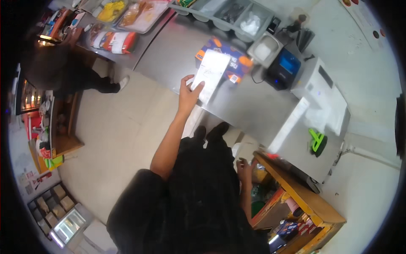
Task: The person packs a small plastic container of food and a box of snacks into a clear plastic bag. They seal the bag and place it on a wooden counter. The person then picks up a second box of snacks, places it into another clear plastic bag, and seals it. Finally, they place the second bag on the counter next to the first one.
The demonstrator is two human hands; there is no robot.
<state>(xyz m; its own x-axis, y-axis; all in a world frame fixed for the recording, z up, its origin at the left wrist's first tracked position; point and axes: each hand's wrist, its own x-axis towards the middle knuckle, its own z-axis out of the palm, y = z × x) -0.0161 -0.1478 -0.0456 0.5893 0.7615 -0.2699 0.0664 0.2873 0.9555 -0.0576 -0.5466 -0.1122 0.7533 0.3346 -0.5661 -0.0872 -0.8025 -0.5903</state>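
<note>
My left hand (189, 95) reaches out over the edge of the steel counter (160, 53). It is closed on a white paper slip (212, 70), thumb on top and fingers beneath. Faint marks show on the paper's face. Behind the slip, and partly covered by it, lies a dark blue and orange printed box (239, 65). Hanging low at my right side, my right hand (244, 170) is beside the wooden shelf unit (302, 186). Its fingers are loosely bent and apart, and I see nothing in them.
A dark screen device (285, 67), a white machine (323, 91) and a green-handled brush (317, 142) stand along the counter's right. Grey bins (230, 15) line the back. Red-and-white packages (114, 41) lie at the left. Another person (63, 70) stands at the far left.
</note>
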